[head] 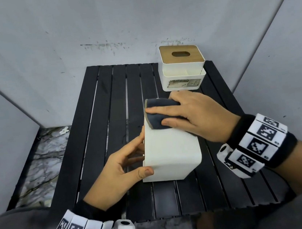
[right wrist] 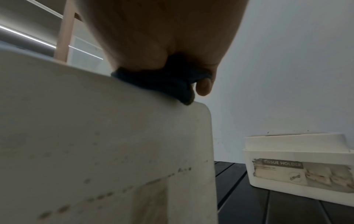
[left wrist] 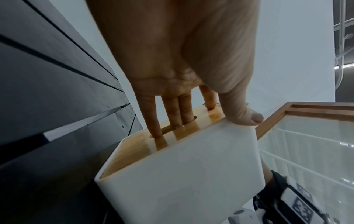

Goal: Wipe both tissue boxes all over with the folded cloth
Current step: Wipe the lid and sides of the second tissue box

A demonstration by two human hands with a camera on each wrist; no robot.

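Note:
A white tissue box [head: 171,150] lies tipped on its side at the middle of the black slatted table [head: 109,119]. My left hand [head: 136,158] grips its left end. Its fingers [left wrist: 172,115] reach into the slot of the wooden lid [left wrist: 134,151], and its thumb [left wrist: 247,116] sits on the white edge. My right hand [head: 158,117] holds the folded dark blue cloth [head: 161,103] and presses it on the box's far upper end [right wrist: 95,136]. The cloth [right wrist: 162,81] is bunched under the palm. The second tissue box [head: 181,66], white with a wooden lid, stands at the back right.
White panels wall in the table at the back and both sides. The second box [right wrist: 298,166] carries a torn "TISSUE HOLDER" label and sits close behind my right hand. Marble floor [head: 43,156] shows past the table's left edge.

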